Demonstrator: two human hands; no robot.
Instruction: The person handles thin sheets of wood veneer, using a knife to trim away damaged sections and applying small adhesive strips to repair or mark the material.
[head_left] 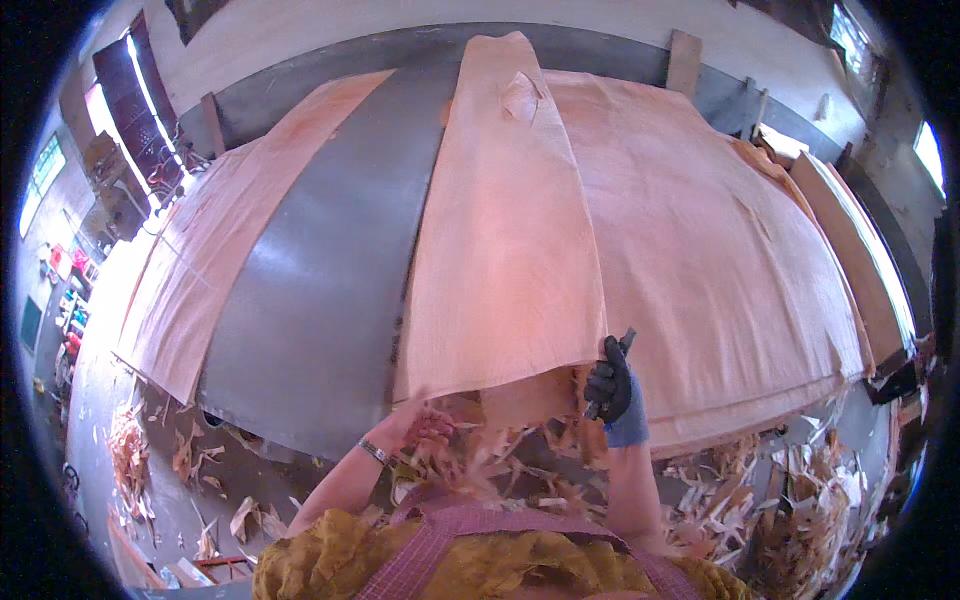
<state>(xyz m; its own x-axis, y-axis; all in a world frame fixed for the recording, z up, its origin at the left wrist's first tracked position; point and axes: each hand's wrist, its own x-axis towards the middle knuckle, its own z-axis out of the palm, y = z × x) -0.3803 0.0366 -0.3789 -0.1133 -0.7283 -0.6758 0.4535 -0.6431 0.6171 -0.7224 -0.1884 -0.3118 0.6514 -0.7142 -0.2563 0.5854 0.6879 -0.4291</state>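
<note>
A long, pinkish-tan wood veneer strip lies lengthwise in front of me, its far end reaching the back edge of the table. My left hand, bare and slightly blurred, is just below the strip's near left corner. Its fingers look loosely bent and apart, with nothing seen in them. At the near right corner, my right hand wears a dark glove and is closed around a short, dark tool. That tool's ends stick out above and below the fist; its exact kind is hidden. A small torn flap shows near the strip's far end.
Wide veneer sheets cover the table's right side; a narrower sheet lies at left. Between them shows the smooth grey tabletop. Veneer scraps litter the floor near me. Boards stand along the right edge.
</note>
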